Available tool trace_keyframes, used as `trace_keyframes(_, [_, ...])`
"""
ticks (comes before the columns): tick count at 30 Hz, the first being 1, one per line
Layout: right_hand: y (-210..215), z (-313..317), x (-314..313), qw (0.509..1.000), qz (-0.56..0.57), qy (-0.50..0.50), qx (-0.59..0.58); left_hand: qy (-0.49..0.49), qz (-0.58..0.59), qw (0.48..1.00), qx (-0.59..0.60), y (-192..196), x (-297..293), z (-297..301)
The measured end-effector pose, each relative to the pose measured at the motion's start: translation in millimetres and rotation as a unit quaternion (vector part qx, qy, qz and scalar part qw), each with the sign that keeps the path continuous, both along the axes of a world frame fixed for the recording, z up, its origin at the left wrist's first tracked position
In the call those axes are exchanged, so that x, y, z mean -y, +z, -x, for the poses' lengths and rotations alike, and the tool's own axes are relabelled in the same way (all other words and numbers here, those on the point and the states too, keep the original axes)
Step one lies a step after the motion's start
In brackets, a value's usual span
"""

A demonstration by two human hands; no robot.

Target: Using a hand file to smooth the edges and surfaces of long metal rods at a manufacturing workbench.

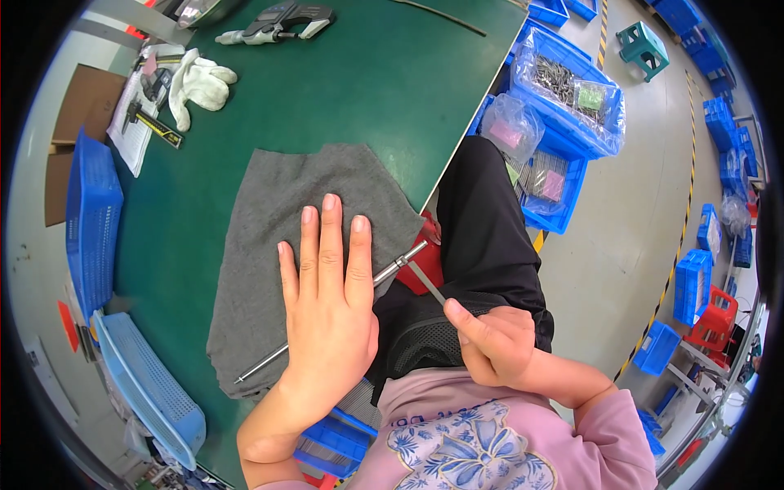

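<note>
My left hand point(328, 306) lies flat with its fingers stretched over a thin metal rod point(263, 363), pressing it on a grey cloth point(265, 220). The rod runs slantwise under the palm. Its pointed lower end rests on the cloth, and its thicker, stepped upper end sticks out past the table edge. My right hand point(500, 343) is closed round a narrow flat metal strip that looks like a file point(427, 282), index finger laid along it. The far end of the file meets the rod near a groove by its thick end. The file's handle end is hidden in my fist.
On the green table point(359, 90) are a micrometer point(282, 23), a white glove point(202, 86), a caliper point(155, 124) and a thin rod point(445, 16). Blue baskets point(151, 380) line the left. Blue crates of metal parts point(563, 82) stand beyond my knee point(482, 180).
</note>
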State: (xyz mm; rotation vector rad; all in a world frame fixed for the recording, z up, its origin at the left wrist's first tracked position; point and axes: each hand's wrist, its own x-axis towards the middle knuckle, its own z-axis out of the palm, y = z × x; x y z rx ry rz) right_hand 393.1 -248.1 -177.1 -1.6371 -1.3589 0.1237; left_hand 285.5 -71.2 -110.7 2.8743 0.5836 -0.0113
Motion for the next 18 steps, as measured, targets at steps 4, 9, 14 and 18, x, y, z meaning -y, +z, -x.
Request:
trace_keyframes(4, [1,-2,-2,1.000,-0.006,-0.017,0.000,0.004,-0.004,1.000,-0.009,2,0,0])
trace_keyframes(9, [8,-3,-2,1.000,0.004,0.000,-0.001,0.000,-0.001,1.000,-0.005,2,-1,-1])
trace_keyframes(14, [6,-1,-4,1.000,-0.006,-0.003,-0.013,0.000,0.003,1.000,-0.005,3,-1,0])
trace_keyframes(18, [11,-1,-6,1.000,0.003,-0.005,-0.005,0.000,0.002,1.000,-0.001,2,-1,-1])
